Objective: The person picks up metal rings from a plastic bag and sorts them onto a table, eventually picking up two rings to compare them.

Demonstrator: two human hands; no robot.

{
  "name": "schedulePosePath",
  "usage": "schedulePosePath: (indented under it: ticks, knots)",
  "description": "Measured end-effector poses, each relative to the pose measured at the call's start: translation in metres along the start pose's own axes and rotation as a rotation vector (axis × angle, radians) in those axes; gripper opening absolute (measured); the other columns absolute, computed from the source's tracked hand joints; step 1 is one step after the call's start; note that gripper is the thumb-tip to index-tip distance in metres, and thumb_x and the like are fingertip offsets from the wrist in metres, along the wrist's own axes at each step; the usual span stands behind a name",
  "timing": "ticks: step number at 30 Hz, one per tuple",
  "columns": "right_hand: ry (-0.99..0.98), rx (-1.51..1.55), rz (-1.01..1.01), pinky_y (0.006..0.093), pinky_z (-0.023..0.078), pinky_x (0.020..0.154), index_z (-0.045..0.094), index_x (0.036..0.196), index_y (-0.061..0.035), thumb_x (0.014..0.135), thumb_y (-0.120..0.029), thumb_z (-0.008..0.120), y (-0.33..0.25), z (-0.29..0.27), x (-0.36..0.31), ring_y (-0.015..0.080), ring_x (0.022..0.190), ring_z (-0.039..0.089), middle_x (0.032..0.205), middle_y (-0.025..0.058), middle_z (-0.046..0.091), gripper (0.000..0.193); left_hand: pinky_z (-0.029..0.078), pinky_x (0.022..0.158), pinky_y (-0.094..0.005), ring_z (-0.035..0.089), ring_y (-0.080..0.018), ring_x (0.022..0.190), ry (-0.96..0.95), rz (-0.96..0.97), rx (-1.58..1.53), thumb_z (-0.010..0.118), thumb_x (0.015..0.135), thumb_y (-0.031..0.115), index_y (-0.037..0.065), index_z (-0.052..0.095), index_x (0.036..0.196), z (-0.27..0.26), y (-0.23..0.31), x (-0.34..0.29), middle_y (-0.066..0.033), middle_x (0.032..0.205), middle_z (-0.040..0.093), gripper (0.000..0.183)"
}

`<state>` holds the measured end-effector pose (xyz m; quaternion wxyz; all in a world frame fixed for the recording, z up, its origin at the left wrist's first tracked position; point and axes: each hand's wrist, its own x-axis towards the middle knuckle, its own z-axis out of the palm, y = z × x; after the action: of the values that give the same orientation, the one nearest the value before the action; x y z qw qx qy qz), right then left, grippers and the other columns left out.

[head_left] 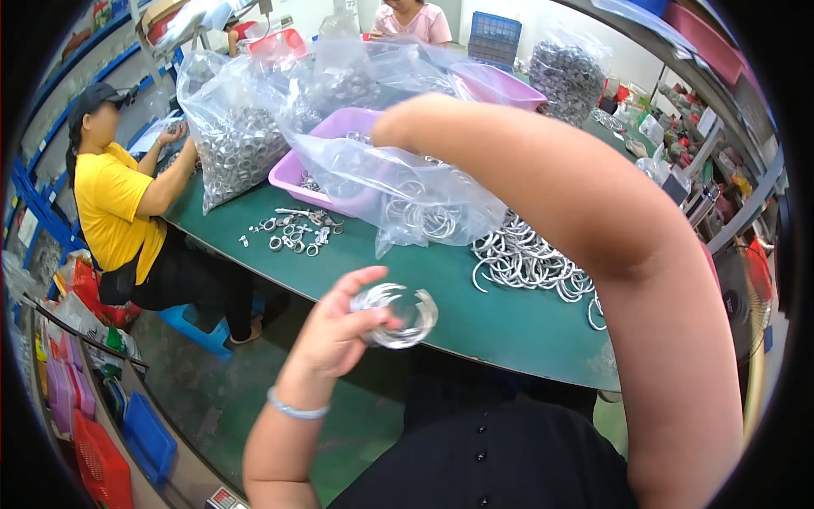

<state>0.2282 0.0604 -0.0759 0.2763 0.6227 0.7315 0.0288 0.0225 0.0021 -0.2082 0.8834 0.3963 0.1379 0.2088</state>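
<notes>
My left hand [339,327] is closed around a small stack of shiny open metal bangles [411,322], held in front of the table's near edge. Across the table reaches my right arm, and my right hand [397,127] is at a clear plastic bag [343,165] by a purple tub [292,178]; its fingers are hidden. More large silvery bangles [432,219] show through the bag's plastic. To the right, under my forearm, lies a loose pile of silver bangles [530,259] on the green table [373,271].
Small rings and metal pieces [297,233] lie left of centre. A big clear bag of rings [242,144] stands behind them. Another filled bag [568,81] sits far right, near a second purple tub [509,89]. A person in yellow [119,187] works at the left edge.
</notes>
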Motion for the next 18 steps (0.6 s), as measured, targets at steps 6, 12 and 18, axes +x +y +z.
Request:
schedulePosePath:
  ticks: [6,12,18]
  knots:
    - [0.056,0.036,-0.078,0.0396,0.044,0.073,0.057,0.104,-0.0068,0.070,-0.012,0.054,0.001,0.071,0.034,0.0293,0.093,0.050,0.102,0.0143,0.053,0.034,0.052,0.070,-0.0317,0.061,-0.0197,0.075,0.019,-0.114,-0.106,0.055,0.076,-0.006,0.000,0.033,0.122,-0.029,-0.049,0.064,-0.0123,0.092,0.056,0.051]
    - [0.212,0.041,-0.129,0.0432,0.043,0.077,0.054,0.109,-0.0071,0.074,-0.017,0.053,0.006,0.126,0.043,0.0288,0.104,0.046,0.112,0.0130,0.050,0.037,0.049,0.067,-0.0268,0.059,-0.0170,0.070,0.076,-0.137,0.217,0.056,0.071,-0.006,-0.004,0.030,0.124,-0.039,-0.034,0.078,-0.0130,0.093,0.055,0.059]
    - [0.397,0.002,-0.179,0.0467,0.041,0.082,0.052,0.114,-0.0074,0.077,-0.022,0.051,0.007,0.147,0.059,0.0284,0.115,0.043,0.123,0.0116,0.047,0.040,0.047,0.069,-0.0239,0.058,-0.0139,0.077,0.039,-0.120,0.463,0.061,0.067,-0.003,-0.005,0.033,0.124,-0.038,-0.029,0.086,-0.0105,0.094,0.055,0.063]
